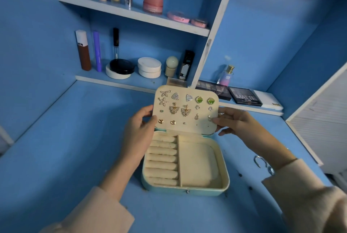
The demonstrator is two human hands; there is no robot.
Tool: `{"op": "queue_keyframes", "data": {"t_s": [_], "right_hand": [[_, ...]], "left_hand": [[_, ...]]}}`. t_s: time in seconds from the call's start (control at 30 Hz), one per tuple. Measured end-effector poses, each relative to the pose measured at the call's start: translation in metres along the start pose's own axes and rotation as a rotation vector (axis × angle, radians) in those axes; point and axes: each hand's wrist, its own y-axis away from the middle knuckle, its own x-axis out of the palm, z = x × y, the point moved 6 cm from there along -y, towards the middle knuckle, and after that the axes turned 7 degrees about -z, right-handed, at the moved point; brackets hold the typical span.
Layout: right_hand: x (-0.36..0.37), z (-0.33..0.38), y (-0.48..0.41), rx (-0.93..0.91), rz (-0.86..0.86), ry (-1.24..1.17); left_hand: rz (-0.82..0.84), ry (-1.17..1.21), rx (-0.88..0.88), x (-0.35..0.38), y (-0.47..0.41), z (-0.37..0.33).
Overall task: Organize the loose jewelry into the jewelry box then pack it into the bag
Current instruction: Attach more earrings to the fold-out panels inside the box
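Observation:
A light teal jewelry box [223, 186] with a cream lining lies open on the blue desk. Its ring rolls [163, 159] and right compartment [199, 165] hold nothing. A cream earring panel [189, 122] stands upright at the hinge, with several earrings pinned on it, among them two butterflies [180, 110]. My left hand [139, 129] pinches the panel's left edge. My right hand [234, 120] pinches its right edge near a small earring. Silver rings [262, 163] lie loose on the desk by my right wrist. No bag is in view.
White shelves [131, 15] behind the box carry cosmetic bottles, tubes, jars and compacts. Eyeshadow palettes [246, 96] and a perfume bottle [226, 76] sit on the low ledge at the back right. A white slatted surface [323, 129] borders the desk on the right.

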Motion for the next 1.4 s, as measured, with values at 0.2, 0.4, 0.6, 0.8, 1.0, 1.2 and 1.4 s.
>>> {"op": "queue_keyframes", "data": {"t_s": [0.2, 0.4, 0.6, 0.8, 1.0, 1.2, 1.4], "right_hand": [[-0.011, -0.001, 0.016, -0.005, 0.011, 0.050], [-0.026, -0.009, 0.048, -0.075, 0.207, 0.660], [-0.034, -0.020, 0.082, -0.093, 0.415, 0.908], [-0.032, -0.026, 0.088, -0.131, 0.416, 0.901], [-0.036, -0.028, 0.082, -0.067, 0.396, 0.828], [-0.024, 0.010, 0.064, -0.210, 0.141, 0.604], [0.014, 0.025, 0.042, -0.448, -0.131, 0.645]], "left_hand": [[0.008, 0.068, -0.014, -0.002, -0.005, 0.006], [-0.012, 0.119, -0.024, -0.001, -0.004, 0.004], [-0.014, 0.130, -0.028, 0.001, -0.004, 0.004], [-0.020, 0.127, -0.020, 0.000, -0.003, 0.003], [-0.016, 0.125, -0.010, 0.000, -0.004, 0.004], [-0.016, 0.150, -0.016, -0.001, -0.003, 0.004], [-0.024, 0.172, -0.013, -0.001, -0.005, 0.003]]}}
